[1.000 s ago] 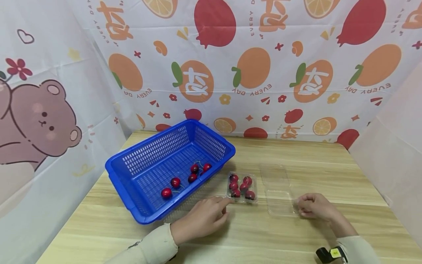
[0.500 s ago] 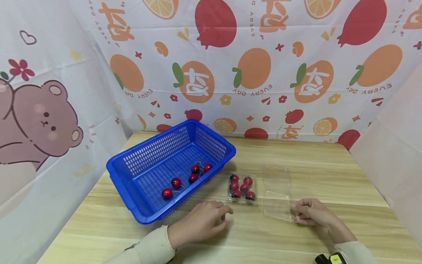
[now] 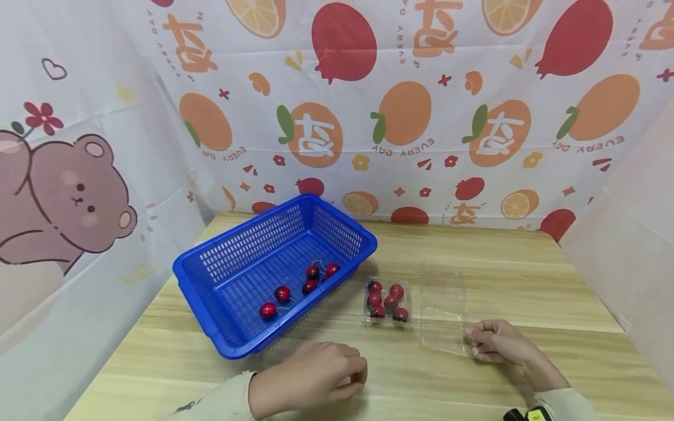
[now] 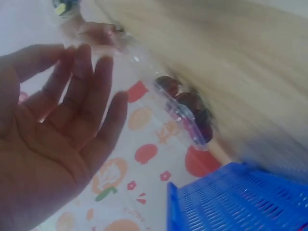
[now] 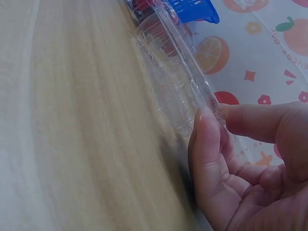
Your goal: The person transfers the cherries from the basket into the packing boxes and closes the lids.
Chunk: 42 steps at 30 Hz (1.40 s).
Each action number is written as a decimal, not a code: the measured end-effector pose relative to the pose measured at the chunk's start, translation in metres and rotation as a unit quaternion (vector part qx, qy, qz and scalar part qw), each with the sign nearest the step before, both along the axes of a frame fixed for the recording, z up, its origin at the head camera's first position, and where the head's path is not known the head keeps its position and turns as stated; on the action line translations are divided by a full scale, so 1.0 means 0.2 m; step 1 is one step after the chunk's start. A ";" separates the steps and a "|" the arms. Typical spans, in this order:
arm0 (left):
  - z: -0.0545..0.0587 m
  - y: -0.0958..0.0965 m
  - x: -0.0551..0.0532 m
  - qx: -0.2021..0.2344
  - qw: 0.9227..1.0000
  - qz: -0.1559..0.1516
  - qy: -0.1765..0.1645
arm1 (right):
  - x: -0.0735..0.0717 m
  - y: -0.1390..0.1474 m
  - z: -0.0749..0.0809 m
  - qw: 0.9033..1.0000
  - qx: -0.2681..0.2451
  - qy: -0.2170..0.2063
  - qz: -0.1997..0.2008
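Note:
My right hand pinches the near right corner of a clear plastic box between thumb and fingers. The box looks thin and see-through, with a crease across its middle; no fruit shows in it. In the right wrist view, the thumb and forefinger grip its edge. Just left of it sits a small clear punnet with several red cherries. My left hand is over the table's near side, in front of the punnet, holding nothing. The left wrist view shows its fingers loosely bent.
A blue slotted basket stands left of the punnet, with several cherries lying in it. Behind the wooden table hangs a fruit-print cloth. Another printed cloth closes the left side.
My left hand has drawn back from the punnet toward the table's near edge, its forefinger bending in. The right hand has shifted the clear box slightly and still pinches it.

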State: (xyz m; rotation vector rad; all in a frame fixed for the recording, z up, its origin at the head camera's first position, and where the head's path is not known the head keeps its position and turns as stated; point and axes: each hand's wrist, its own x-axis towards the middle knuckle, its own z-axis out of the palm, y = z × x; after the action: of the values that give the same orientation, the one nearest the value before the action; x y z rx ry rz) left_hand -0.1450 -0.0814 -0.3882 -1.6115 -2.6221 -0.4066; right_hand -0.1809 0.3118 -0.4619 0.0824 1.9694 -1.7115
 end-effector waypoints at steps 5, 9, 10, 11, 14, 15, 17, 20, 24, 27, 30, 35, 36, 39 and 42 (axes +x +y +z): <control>0.09 -0.04 0.03 0.008 0.997 -0.061 -0.042 | 0.00 0.01 -0.01 1.000 -0.016 -0.003 0.010; 0.20 -0.07 0.01 0.019 0.989 -0.108 -0.098 | 0.01 0.01 -0.02 1.000 -0.027 -0.006 0.015; 0.23 -0.07 0.01 0.021 0.988 -0.113 -0.100 | 0.01 0.01 -0.03 1.000 -0.028 -0.007 0.014; 0.27 -0.08 0.00 0.023 0.988 -0.113 -0.103 | 0.01 0.01 -0.03 0.999 -0.028 -0.006 0.014; 0.38 -0.09 -0.05 0.033 0.991 -0.096 -0.087 | 0.02 0.01 -0.03 1.000 -0.025 -0.005 0.010; 0.42 -0.09 -0.07 0.038 0.993 -0.086 -0.077 | 0.02 0.01 -0.03 1.000 -0.024 -0.003 0.009; 0.49 -0.10 -0.13 0.051 0.995 -0.062 -0.065 | 0.02 0.02 -0.03 1.000 -0.020 0.000 0.009; 0.56 -0.12 -0.26 0.084 0.995 -0.026 -0.055 | 0.02 0.01 -0.02 1.000 -0.022 -0.002 0.005; 0.58 -0.15 -0.47 0.120 0.991 0.033 -0.057 | 0.02 0.01 -0.02 1.000 -0.025 -0.012 -0.004; 0.55 -0.17 -0.61 0.100 0.990 0.081 -0.058 | 0.01 0.00 -0.01 1.000 -0.024 -0.014 -0.009; 0.48 -0.18 -0.73 0.056 0.990 0.117 -0.063 | 0.01 0.00 0.00 1.000 -0.024 -0.013 -0.009; 0.32 -0.20 -0.83 -0.062 0.978 0.163 -0.117 | 0.00 0.01 0.00 1.000 -0.025 -0.009 0.000; 0.30 -0.20 -0.84 -0.091 0.972 0.173 -0.132 | 0.00 0.01 0.00 1.000 -0.026 -0.010 0.000; 0.23 -0.19 -0.86 -0.171 0.950 0.203 -0.165 | 0.00 0.01 0.00 1.000 -0.024 -0.011 0.001; 0.17 -0.18 -0.89 -0.208 0.935 0.225 -0.180 | 0.00 0.01 0.00 1.000 -0.022 -0.009 -0.002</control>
State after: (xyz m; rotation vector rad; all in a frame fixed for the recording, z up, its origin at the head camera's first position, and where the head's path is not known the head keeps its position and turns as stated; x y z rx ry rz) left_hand -0.3225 -0.1177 -0.3541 -1.0071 -3.4239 -0.1339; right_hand -0.1801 0.3141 -0.4620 0.0852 1.9181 -1.7501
